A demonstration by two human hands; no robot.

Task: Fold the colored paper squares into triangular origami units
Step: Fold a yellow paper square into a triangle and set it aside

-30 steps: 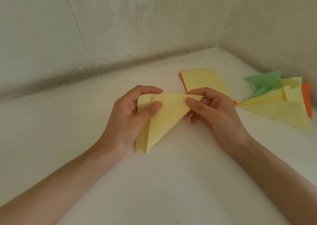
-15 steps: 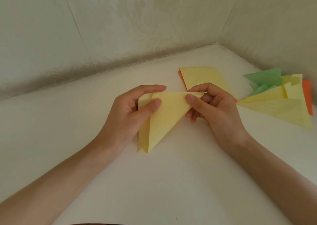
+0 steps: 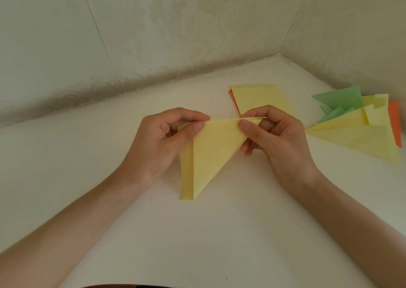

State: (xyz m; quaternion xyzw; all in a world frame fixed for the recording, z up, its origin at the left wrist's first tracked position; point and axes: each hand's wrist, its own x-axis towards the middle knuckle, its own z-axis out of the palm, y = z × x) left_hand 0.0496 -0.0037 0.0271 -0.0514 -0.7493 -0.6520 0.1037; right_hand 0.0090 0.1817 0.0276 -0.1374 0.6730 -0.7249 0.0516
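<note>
Pinching yellow paper (image 3: 211, 156) at its top edge with both hands, left hand (image 3: 159, 143) on the left corner and right hand (image 3: 278, 141) on the right corner, thumbs in front, curled fingers behind. Hanging point down over middle of table (image 3: 197, 239), folded to a triangle shape. Beyond right hand, flat stack (image 3: 261, 98) of yellow on orange; at far right, pile (image 3: 356, 138) of folded pieces.

The folded sheet (image 3: 211, 156) was between the left hand (image 3: 162, 142), at its upper left corner, and the right hand (image 3: 279, 142), at its upper right. Just behind the sheet a stack of squares (image 3: 261, 98) lay on the table (image 3: 219, 243); well to its right, a pile of triangles (image 3: 356, 136), beside the wall (image 3: 362, 46).
</note>
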